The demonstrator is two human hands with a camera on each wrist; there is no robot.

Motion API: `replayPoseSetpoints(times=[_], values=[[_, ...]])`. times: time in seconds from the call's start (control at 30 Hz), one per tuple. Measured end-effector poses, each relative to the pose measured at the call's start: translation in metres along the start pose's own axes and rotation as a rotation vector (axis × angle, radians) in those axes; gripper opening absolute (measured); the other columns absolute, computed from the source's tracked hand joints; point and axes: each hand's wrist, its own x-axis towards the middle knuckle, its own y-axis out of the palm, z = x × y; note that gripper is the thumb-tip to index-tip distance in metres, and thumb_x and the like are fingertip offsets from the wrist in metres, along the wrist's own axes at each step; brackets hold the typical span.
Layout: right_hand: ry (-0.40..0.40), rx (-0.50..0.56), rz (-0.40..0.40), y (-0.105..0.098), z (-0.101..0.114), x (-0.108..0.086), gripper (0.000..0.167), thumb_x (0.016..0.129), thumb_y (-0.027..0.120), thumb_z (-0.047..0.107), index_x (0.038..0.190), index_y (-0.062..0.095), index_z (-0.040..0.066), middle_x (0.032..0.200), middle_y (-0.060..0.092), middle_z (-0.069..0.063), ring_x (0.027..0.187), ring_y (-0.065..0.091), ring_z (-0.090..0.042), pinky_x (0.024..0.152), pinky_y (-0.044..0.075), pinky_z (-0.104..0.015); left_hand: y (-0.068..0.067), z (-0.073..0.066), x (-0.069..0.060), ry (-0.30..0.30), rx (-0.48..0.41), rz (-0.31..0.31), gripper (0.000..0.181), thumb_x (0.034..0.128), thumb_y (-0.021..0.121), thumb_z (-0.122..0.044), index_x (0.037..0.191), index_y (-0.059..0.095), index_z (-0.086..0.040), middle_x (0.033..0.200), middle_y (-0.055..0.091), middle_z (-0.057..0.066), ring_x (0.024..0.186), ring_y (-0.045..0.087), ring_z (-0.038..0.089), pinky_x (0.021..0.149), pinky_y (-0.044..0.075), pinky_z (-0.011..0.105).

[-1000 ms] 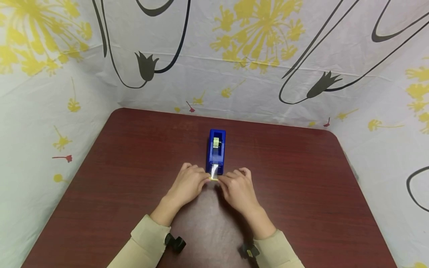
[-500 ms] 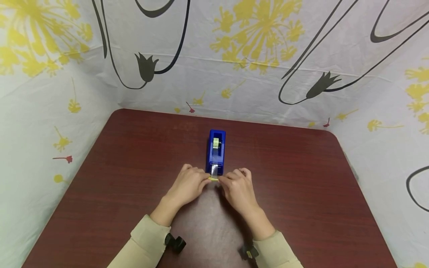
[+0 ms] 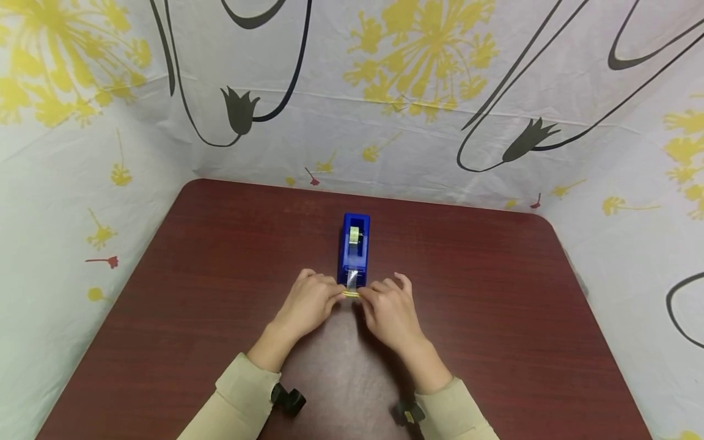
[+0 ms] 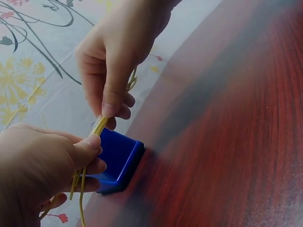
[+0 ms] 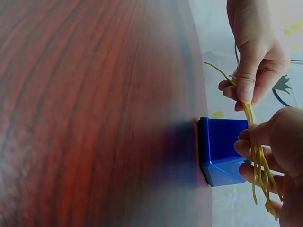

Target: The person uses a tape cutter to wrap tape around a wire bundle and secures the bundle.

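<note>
A blue tape dispenser (image 3: 354, 250) stands on the table, a clear tape strip (image 3: 352, 280) running off its near end to a yellow bundle of thin strands (image 3: 352, 294). The left hand (image 3: 307, 305) pinches the bundle's left part and the right hand (image 3: 392, 311) pinches its right part. In the left wrist view, a short piece of the bundle (image 4: 100, 125) shows between both thumbs, beside the dispenser (image 4: 118, 156). Loose yellow strands (image 5: 263, 172) hang past the right hand's fingers in the right wrist view.
The dark red tabletop (image 3: 247, 232) has rounded far corners. A white patterned sheet (image 3: 308, 122) stands behind and on both sides of it. Black wrist devices (image 3: 288, 400) sit at both sleeve cuffs.
Both hands keep nearly the same place and grip. The bundle and tape end have shifted very slightly, and the shine on the tape has changed.
</note>
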Motion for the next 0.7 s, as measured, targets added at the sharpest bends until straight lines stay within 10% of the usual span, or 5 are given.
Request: replayPoseSetpoints(times=[0.7], values=[[0.011, 0.096, 0.012, -0.0003, -0.0012, 0.0012, 0.011, 0.084, 0.079, 0.004, 0.094, 0.078, 0.01, 0.083, 0.07, -0.001, 0.073, 0.066, -0.021, 0.066, 0.05, -0.037, 0.0004, 0.0013, 0.002, 0.007, 0.027, 0.024, 0.016, 0.097, 0.07, -0.023, 0.105, 0.081, -0.014, 0.087, 0.07, -0.004, 0.077, 0.064, 0.016, 0.077, 0.042, 0.034]])
